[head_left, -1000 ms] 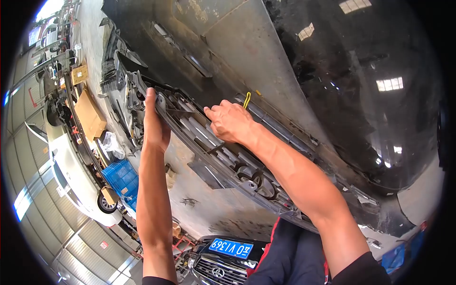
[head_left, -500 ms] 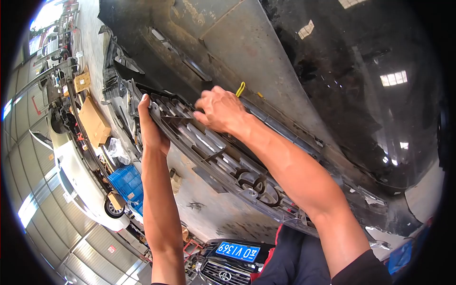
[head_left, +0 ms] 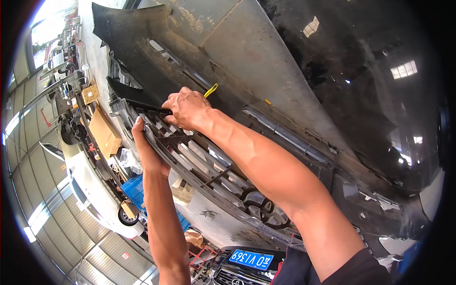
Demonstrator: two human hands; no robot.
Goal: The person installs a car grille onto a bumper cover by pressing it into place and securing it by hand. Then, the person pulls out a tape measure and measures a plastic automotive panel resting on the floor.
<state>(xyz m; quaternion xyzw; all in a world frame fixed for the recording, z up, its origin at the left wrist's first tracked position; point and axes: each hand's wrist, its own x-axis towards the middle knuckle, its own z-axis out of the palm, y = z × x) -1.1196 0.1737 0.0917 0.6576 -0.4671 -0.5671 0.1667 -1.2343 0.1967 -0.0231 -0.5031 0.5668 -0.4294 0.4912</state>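
Observation:
My left hand (head_left: 151, 152) grips the edge of a car grille (head_left: 197, 159) with chrome slats, its thumb up along the rim and its fingers hidden behind. A round emblem (head_left: 266, 209) sits farther down the grille. My right hand (head_left: 187, 109) is closed over the grille's upper end, beside the dark inner side of a bumper (head_left: 128, 52). A yellow-handled tool (head_left: 211, 90) sticks out behind this hand as a narrow loop. The rest of the tool is mostly hidden by the fingers, so its exact kind cannot be told.
A glossy black car panel (head_left: 361, 85) fills the right side. On the left are a cardboard box (head_left: 105, 133), a blue crate (head_left: 134, 190) and a white car (head_left: 90, 194). A dark car with a blue licence plate (head_left: 251, 259) stands at the bottom.
My right hand has moved left along the grille toward its upper end, and the yellow-handled tool has moved with it. My left hand keeps its hold while the view has shifted slightly.

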